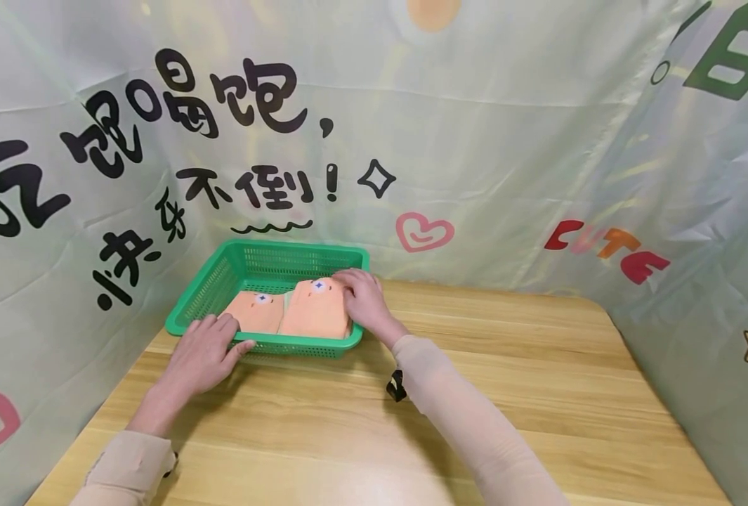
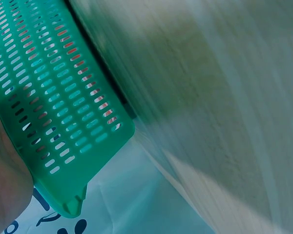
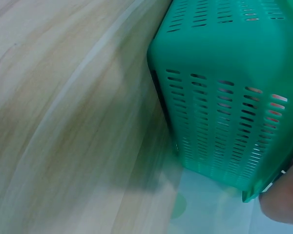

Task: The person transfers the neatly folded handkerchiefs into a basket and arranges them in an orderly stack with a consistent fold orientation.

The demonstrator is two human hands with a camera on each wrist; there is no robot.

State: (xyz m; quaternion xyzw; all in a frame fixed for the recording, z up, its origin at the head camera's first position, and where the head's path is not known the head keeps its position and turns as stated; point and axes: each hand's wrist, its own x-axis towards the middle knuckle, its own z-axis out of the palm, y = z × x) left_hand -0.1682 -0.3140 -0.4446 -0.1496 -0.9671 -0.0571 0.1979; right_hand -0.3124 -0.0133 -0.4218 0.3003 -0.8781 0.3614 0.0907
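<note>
Two folded peach towels lie side by side in a green plastic basket (image 1: 310, 344). Each carries a white spot with a blue star. At the basket's front left corner, my left hand (image 1: 203, 355) reaches over the rim; its fingertips meet the edge of the left towel (image 1: 256, 314), and its thumb lies along the front rim. My right hand (image 1: 366, 299) holds the right towel (image 1: 315, 313) by its right side, fingers curved over the top edge. Its thumb is hidden in the head view. From the right wrist, the basket's perforated side (image 3: 219, 122) fills much of the picture.
The basket stands at the back left of a wooden table (image 1: 506, 365), close to a printed cloth backdrop (image 1: 506, 154) that hangs along the back and both sides. A black strap piece (image 1: 396, 386) hangs at my right sleeve.
</note>
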